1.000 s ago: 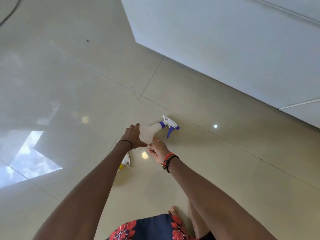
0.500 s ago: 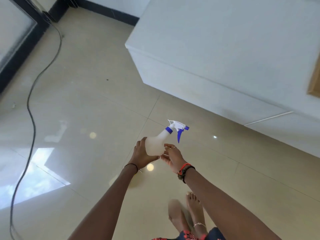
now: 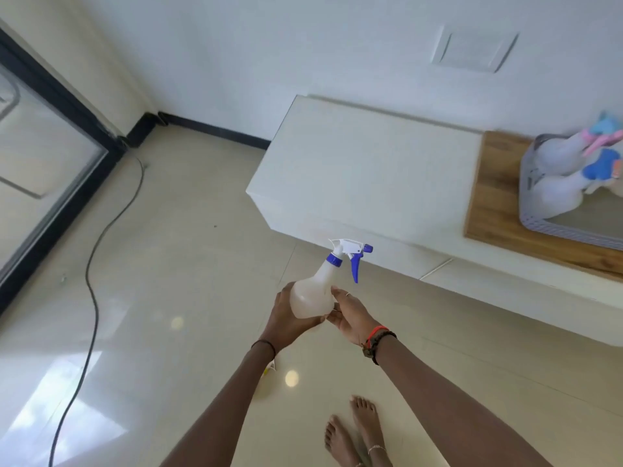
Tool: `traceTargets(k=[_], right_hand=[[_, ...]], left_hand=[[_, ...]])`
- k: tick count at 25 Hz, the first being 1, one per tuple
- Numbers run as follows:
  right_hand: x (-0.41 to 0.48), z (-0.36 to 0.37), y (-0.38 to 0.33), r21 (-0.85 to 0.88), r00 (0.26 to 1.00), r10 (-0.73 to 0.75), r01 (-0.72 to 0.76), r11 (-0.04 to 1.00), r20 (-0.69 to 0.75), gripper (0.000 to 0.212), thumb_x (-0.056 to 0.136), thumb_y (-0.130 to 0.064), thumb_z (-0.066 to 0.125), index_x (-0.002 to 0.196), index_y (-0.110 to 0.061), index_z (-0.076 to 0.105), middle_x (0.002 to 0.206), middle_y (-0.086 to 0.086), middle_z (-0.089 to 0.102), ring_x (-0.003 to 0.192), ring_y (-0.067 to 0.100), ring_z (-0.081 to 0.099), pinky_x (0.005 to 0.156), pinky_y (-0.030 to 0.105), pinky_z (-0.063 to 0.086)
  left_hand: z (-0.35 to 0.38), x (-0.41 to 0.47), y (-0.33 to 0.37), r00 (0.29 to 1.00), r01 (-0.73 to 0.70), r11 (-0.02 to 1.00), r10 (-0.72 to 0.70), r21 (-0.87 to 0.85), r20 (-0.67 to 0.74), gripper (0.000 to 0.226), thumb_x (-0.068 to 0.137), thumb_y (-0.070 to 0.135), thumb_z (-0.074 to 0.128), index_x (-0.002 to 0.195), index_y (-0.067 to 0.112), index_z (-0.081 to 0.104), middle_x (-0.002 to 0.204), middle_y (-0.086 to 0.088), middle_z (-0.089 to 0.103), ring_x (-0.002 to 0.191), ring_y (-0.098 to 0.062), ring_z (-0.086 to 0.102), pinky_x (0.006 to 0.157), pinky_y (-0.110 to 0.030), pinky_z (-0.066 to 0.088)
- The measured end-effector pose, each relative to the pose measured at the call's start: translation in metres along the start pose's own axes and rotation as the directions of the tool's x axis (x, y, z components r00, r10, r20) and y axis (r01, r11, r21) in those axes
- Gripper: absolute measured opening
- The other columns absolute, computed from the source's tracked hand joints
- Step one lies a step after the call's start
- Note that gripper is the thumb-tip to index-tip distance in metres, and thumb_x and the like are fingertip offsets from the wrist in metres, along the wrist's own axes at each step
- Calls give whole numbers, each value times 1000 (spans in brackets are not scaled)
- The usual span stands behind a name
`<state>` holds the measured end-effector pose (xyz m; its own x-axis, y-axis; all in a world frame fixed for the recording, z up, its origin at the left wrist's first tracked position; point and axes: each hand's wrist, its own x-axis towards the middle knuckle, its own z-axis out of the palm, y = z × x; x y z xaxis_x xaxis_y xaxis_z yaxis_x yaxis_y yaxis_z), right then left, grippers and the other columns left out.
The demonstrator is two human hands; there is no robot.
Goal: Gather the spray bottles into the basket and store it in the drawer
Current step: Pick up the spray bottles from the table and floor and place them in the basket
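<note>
A translucent spray bottle [image 3: 315,291] with a white and blue trigger head is held upright in the air above the floor. My left hand [image 3: 286,320] wraps its lower body from the left and my right hand [image 3: 352,316] grips it from the right. At the far right a grey slotted basket [image 3: 553,224] sits on a wooden board [image 3: 495,210] on the low white cabinet [image 3: 364,170]. Two spray bottles [image 3: 559,193] with blue and pink heads lie in the basket. A bit of another bottle with a yellow part [image 3: 269,368] shows on the floor under my left wrist.
A black cable [image 3: 91,281] runs across the glossy tiled floor on the left. A black-framed glass door [image 3: 50,156] stands at the far left. My bare feet [image 3: 354,429] are at the bottom. A drawer seam [image 3: 435,268] shows on the cabinet's front.
Both hands have lifted the blue-headed bottle from the floor to upright in the air. The view has tilted up, so the cabinet top and the basket came into sight.
</note>
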<state>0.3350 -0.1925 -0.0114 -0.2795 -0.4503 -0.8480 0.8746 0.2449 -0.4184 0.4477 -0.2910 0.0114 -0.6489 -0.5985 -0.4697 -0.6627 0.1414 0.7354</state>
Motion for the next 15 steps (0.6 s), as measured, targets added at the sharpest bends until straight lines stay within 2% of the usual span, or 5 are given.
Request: traceTargets(k=[2,6,8,11,15], right_hand=[[-22,-8,-16,7,1000,-16,16,1000,-16,29,99,-29,44,112,-9,59,91,5,65,75,16,60,63,24,51],[-61,-32,-40,50,995,-88,90,995,-37,31,97,-25,48,117,-7,63,92,3,68,78,17,61,64,24,52],[-77,-47,-50,57,990,-129,132,990,-49,30,97,-22,46,116,-7,64,96,5,69,81,18,62,68,25,53],[-101,-70,-64,54,978,-195,199,979,-71,25,95,-18,46,101,-9,68,92,5,68,82,20,60,69,27,51],[-124,-102,-74,73,949,-279,292,954,-145,17,93,-15,50,94,-7,65,92,9,65,87,23,59,72,30,51]], left_hand=[[3,-11,23,999,-45,999,46,-17,19,79,57,32,87,124,21,46,120,5,51,111,-14,50,82,-21,47],[15,-32,65,989,-119,990,126,-81,78,83,58,35,86,123,33,35,113,20,45,103,1,53,64,-6,49],[26,-36,80,983,-135,986,145,-100,108,85,59,35,86,123,35,31,113,23,43,103,3,51,64,-2,48],[45,-39,104,970,-192,981,196,-38,145,86,58,37,86,126,32,33,117,19,44,108,-2,50,73,-5,47],[71,-36,125,942,-295,950,271,104,198,89,57,44,83,132,31,37,126,9,41,119,-11,37,95,-25,43]])
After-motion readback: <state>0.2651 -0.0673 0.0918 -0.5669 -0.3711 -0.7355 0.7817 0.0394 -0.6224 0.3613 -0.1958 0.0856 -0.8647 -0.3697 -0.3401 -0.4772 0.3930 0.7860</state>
